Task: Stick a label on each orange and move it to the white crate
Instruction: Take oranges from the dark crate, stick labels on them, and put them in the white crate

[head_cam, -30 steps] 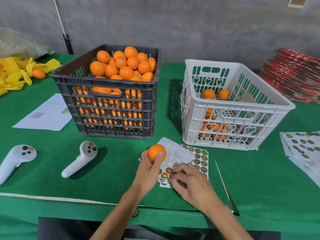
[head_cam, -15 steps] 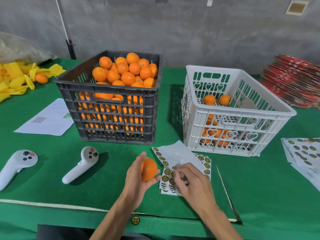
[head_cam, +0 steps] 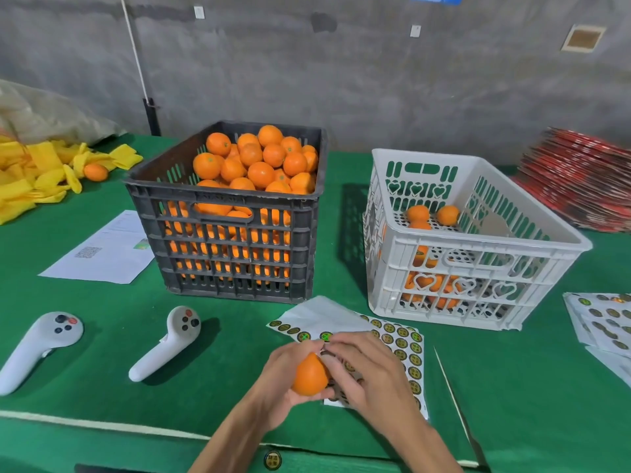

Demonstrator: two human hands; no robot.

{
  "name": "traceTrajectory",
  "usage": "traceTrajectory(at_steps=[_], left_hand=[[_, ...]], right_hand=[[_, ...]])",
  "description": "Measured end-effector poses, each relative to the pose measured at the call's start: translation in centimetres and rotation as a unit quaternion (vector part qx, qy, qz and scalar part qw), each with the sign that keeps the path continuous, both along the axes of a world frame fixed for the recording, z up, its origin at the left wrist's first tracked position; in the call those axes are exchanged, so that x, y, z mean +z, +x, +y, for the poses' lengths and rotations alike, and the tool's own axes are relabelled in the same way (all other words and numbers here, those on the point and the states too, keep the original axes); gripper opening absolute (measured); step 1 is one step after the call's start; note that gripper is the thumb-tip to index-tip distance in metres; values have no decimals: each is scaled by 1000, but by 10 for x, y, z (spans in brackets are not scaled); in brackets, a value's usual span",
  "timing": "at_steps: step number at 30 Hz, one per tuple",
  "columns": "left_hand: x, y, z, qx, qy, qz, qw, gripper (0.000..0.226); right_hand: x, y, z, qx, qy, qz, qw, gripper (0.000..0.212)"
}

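Observation:
My left hand (head_cam: 276, 380) cups an orange (head_cam: 309, 375) just above the table's near edge. My right hand (head_cam: 368, 373) presses its fingertips against the orange's right side; any label under them is hidden. Beneath both hands lies a sheet of round labels (head_cam: 403, 339), partly peeled. The dark crate (head_cam: 225, 250) stands behind on the left, heaped with oranges (head_cam: 254, 162). To its right the white crate (head_cam: 478, 254) holds several oranges (head_cam: 418, 213) at its bottom.
Two white controllers (head_cam: 41, 346) (head_cam: 167, 343) lie on the green table at the left. A paper sheet (head_cam: 102, 250) lies by the dark crate, yellow wrappers (head_cam: 37, 172) with a loose orange (head_cam: 95, 171) far left. More label sheets (head_cam: 604, 322) and red stacked cartons (head_cam: 580, 179) at right. A thin blade (head_cam: 454, 401) lies right of the hands.
My left hand has brought the orange down and toward me. My right hand left the label sheet and came against the orange.

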State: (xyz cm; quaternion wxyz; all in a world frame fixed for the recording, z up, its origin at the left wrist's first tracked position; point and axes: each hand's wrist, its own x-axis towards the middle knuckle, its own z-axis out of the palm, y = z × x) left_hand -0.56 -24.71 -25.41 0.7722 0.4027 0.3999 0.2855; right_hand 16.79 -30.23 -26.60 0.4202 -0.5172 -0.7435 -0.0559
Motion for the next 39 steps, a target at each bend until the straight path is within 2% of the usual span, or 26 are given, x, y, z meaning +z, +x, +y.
traceTrajectory(at_steps=[2, 5, 7, 10, 13, 16, 19, 24, 33, 36, 39], left_hand=[[2, 0, -2, -11, 34, 10, 999, 54], [-3, 0, 0, 29, 19, 6, 999, 81], [-6, 1, 1, 41, 39, -10, 998, 74], [-7, 3, 0, 44, 76, -18, 996, 59], [-12, 5, -1, 89, 56, 10, 994, 55], [-10, 3, -2, 55, 133, 36, 989, 43], [-7, 0, -2, 18, 179, 43, 983, 63], [-4, 4, 1, -10, 197, 42, 979, 76], [3, 9, -4, -24, 213, 86, 973, 77], [0, 10, -2, -37, 201, 67, 977, 71], [-2, 8, 1, -42, 164, 73, 983, 66]], right_hand=[[5, -1, 2, -9, -65, 73, 995, 23], [9, 0, 5, 4, -172, 154, 973, 30], [10, 0, 6, 28, -215, 197, 956, 31], [9, -2, 5, 49, -235, 249, 938, 25], [11, -4, 3, 47, -240, 322, 915, 23], [14, -1, 2, 53, -250, 362, 896, 19], [19, 4, 2, 64, -263, 387, 881, 13], [21, 9, -1, 58, -247, 387, 886, 10], [17, 15, -6, 17, -199, 253, 947, 11], [17, 17, -6, 4, -209, 257, 944, 15], [17, 12, -3, -23, -252, 312, 916, 22]])
